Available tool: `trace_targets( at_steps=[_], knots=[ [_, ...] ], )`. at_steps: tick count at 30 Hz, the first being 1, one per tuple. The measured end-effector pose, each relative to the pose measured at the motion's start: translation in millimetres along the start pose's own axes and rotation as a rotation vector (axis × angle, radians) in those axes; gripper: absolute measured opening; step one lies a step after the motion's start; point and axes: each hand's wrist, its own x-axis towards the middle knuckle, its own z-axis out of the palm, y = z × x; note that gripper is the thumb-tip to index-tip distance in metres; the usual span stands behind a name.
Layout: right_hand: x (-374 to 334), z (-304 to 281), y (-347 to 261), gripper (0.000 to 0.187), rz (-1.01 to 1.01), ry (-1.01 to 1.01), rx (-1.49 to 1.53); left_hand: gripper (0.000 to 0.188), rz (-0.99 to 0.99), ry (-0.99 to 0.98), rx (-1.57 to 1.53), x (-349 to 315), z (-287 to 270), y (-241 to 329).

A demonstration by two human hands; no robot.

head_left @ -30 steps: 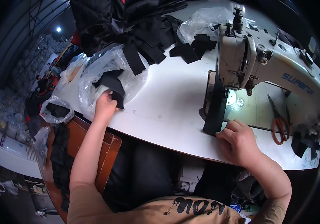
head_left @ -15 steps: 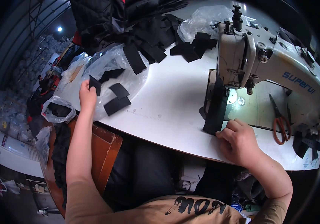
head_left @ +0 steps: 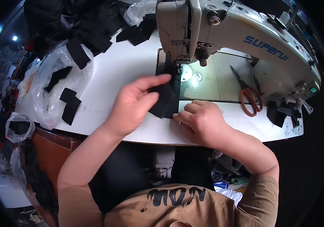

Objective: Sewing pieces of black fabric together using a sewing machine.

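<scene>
Beneath the sewing machine's needle area (head_left: pixel 180 68) lies a black fabric strip (head_left: pixel 174 104), running toward me. My right hand (head_left: pixel 203 123), fingers curled, pinches the strip's near right corner. A smaller black fabric piece (head_left: pixel 161 99) overlaps the strip's left side. Over that piece is my left hand (head_left: pixel 131 102), index finger and thumb spread apart, the index tip by the strip below the needle. Its other fingers are mostly hidden. The sewing machine (head_left: pixel 237 26) is white, and its lamp lights the metal plate (head_left: pixel 222 75).
Orange-handled scissors (head_left: pixel 249 100) rest right of the plate. Black pieces (head_left: pixel 70 106) lie left, beside a clear plastic bag (head_left: pixel 43 98). More black pieces (head_left: pixel 131 36) are piled at the back. Black scraps (head_left: pixel 279 113) sit at the table's right end.
My left hand has brought a black piece from the bag on the left to the strip at the machine. My right hand still grips the strip's corner. The view has shifted to the right.
</scene>
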Motion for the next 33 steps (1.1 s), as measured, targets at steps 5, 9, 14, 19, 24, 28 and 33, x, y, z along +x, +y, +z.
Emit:
trace_targets(
  at_steps=[5,9,14,19,24,28,33],
  knots=[
    [-5,-3,-1,0.015,-0.001,-0.021,-0.036,0.024,0.204,-0.008,0.723,16,8,-33],
    [-7,-4,-1,0.010,-0.009,-0.021,-0.060,0.029,0.035,0.022,0.649,11,19,-21],
    [-6,-3,-1,0.012,-0.012,-0.040,-0.072,0.026,-0.050,0.059,0.218,20,14,-26],
    [-5,-3,-1,0.013,-0.017,-0.059,-0.077,0.028,-0.054,0.121,0.011,33,19,-39],
    [-6,-2,0,0.016,-0.009,-0.061,-0.065,0.033,0.055,0.118,0.738,23,26,-32],
    [-6,-3,-1,0.018,-0.017,-0.057,-0.076,0.036,0.126,0.095,0.867,19,20,-30],
    [-6,-2,-1,0.021,-0.021,-0.071,-0.113,0.046,0.117,-0.134,1.171,17,6,-1]
  ],
)
